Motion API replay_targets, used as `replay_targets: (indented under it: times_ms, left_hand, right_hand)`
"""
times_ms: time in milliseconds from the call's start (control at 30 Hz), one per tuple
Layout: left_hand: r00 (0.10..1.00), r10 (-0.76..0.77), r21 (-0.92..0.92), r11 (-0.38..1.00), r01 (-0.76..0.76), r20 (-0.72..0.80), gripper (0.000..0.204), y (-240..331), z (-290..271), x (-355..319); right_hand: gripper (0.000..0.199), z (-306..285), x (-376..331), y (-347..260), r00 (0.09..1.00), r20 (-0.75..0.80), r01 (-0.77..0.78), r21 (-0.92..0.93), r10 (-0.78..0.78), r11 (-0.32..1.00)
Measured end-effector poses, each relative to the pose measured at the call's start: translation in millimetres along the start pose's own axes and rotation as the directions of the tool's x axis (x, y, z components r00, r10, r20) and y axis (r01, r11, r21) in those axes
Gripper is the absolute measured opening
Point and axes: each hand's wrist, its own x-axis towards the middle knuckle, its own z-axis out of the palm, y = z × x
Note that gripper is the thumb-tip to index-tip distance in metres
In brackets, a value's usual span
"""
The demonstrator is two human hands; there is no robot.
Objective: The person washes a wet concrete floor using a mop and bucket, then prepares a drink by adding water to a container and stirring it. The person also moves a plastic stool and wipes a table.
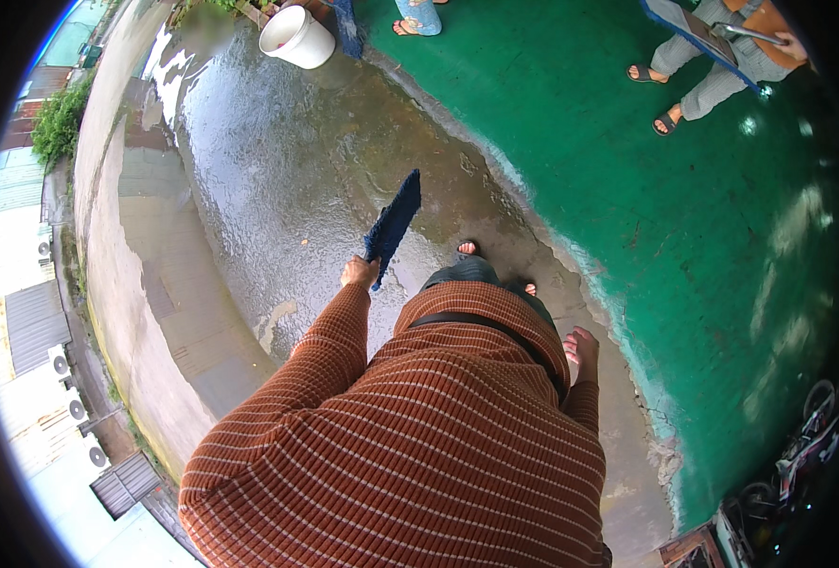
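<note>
My left hand (pixel 360 272) is stretched out ahead and to the left, its fingers closed round the lower end of a dark blue mop pad (pixel 397 222). The pad is a flat piece of cloth with a fuzzy edge, and its long tip points away from me over the wet concrete. Down at my right side hangs my right hand (pixel 582 350); its fingers are loosely bent and apart, with nothing visible in them.
A white bucket (pixel 297 38) stands at the far edge of the wet concrete (pixel 277 161). To the right lies a green floor (pixel 552 114) with a rough border. Another person (pixel 708 80) there handles a blue-edged flat mop (pixel 698 33). Bicycles (pixel 798 454) stand at lower right.
</note>
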Motion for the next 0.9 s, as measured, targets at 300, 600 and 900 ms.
replay_targets:
  times_ms: [300, 600, 900]
  left_hand:
    - [0.994, 0.059, -0.062, 0.996, -0.065, -0.090, 0.058, -8, 2, -1]
    - [0.975, 0.112, -0.138, 0.981, -0.139, -0.193, 0.055, -17, -2, -10]
    - [0.894, 0.190, -0.253, 0.916, -0.310, -0.406, 0.055, -8, -17, -3]
  right_hand:
    - [0.040, 0, -1, -1, 1.000, 0.000, 0.013, -0.018, -0.013, 1.000]
    - [0.038, -1, -1, -4, 1.000, 0.015, 0.011, -0.019, -0.010, 1.000]
    - [0.037, 5, -4, -2, 1.000, 0.005, 0.029, -0.005, -0.029, 1.000]
